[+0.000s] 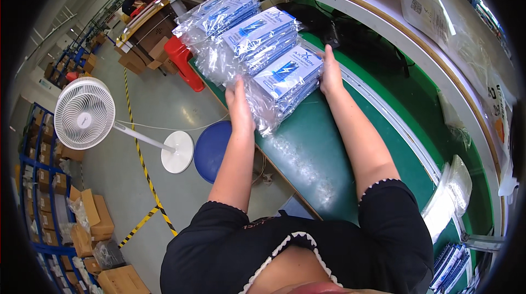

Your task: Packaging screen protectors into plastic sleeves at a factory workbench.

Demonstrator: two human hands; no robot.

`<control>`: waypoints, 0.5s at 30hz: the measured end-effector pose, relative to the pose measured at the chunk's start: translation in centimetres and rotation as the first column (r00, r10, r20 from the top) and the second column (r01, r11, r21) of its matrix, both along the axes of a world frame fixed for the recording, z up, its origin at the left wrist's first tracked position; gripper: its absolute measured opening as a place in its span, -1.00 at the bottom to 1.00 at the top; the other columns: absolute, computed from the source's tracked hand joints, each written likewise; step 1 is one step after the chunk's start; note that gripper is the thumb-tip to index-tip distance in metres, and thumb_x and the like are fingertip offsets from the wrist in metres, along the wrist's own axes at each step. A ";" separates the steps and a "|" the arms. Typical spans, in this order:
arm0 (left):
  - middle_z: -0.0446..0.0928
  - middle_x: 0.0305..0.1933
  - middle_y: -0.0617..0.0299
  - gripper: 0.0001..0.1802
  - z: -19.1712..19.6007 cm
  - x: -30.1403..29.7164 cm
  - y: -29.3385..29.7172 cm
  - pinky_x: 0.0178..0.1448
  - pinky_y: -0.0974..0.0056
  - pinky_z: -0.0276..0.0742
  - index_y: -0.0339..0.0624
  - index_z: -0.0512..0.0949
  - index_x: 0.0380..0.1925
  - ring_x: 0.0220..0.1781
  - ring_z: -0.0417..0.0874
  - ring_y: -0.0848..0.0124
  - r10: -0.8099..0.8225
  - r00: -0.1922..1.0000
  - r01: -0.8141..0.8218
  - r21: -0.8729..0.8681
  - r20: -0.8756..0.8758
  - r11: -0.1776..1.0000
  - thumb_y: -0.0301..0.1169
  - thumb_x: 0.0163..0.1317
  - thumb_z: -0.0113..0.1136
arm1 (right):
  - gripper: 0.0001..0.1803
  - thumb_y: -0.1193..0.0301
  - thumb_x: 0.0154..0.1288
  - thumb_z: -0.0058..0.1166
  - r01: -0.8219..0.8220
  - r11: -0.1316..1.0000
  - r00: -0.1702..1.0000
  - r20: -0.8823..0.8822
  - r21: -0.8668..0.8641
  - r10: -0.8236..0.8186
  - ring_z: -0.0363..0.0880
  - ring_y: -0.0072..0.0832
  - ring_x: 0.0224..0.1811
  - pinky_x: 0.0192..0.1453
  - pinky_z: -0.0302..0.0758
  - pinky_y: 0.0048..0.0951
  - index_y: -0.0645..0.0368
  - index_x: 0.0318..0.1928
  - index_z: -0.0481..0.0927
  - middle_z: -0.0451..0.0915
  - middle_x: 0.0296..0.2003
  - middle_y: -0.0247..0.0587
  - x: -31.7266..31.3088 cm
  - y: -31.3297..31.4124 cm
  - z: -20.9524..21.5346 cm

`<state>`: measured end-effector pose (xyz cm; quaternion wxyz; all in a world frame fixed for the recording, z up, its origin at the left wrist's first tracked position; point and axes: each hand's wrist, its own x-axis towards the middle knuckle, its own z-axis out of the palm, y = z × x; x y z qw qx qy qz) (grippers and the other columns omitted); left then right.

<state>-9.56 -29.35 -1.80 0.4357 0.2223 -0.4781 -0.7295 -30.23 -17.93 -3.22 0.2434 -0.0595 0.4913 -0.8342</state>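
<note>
Stacks of flat blue-and-white printed packs in clear plastic bags stand in a row on the green work table. My hands are on either side of the nearest stack (pixel 289 73). My left hand (pixel 239 107) lies along its left side, against the loose, crumpled bag ends, with its fingers stretched out. On the right, my right hand (pixel 331 73) is upright and flat, its fingers straight, touching the stack's right edge. Behind it are a middle stack (pixel 259 32) and a farther stack (pixel 226 12). The bags partly hide my left fingertips.
The green table (pixel 304 157) runs toward me, with a metal rail and a raised white shelf (pixel 383 17) along its right. To the left are a blue round stool (pixel 212 151), a white standing fan (pixel 85 113) and a red stool (pixel 183 64). Clear bags (pixel 450 190) lie at right.
</note>
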 end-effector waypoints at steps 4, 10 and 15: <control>0.21 0.37 -0.12 -0.10 1.9 3.9 -1.5 0.48 0.04 -0.03 -0.47 0.14 0.30 0.45 0.16 0.13 0.118 0.982 -0.098 -0.133 0.150 0.986 0.17 0.32 -0.03 | -0.27 -0.06 0.43 -0.19 0.231 0.946 0.945 -0.283 0.227 -0.163 0.33 -0.29 0.21 0.24 0.27 -0.30 0.38 0.25 0.30 0.40 0.15 0.00 6.4 3.8 1.7; 0.54 0.04 -0.08 -0.52 -3.0 1.1 -8.1 0.13 0.22 0.39 -0.44 0.46 0.05 0.03 0.55 0.18 0.075 0.956 -0.003 -0.247 0.283 0.969 -0.21 0.41 -0.15 | -0.25 -0.07 0.41 -0.16 0.010 0.957 0.993 -0.112 0.291 0.024 0.26 -0.30 0.23 0.21 0.32 -0.26 0.33 0.32 0.22 0.29 0.26 -0.09 16.1 5.7 3.0; 0.56 -0.09 -0.25 -0.57 -8.7 -1.5 -15.2 0.12 0.09 0.42 -0.48 0.53 -0.13 -0.04 0.55 -0.08 0.131 0.867 0.189 -0.560 0.481 0.807 -0.30 0.33 -0.18 | -0.25 -0.06 0.43 -0.18 0.051 0.971 0.993 -0.116 0.235 -0.024 0.29 -0.32 0.22 0.25 0.29 -0.29 0.33 0.33 0.20 0.32 0.25 -0.09 17.8 2.1 2.0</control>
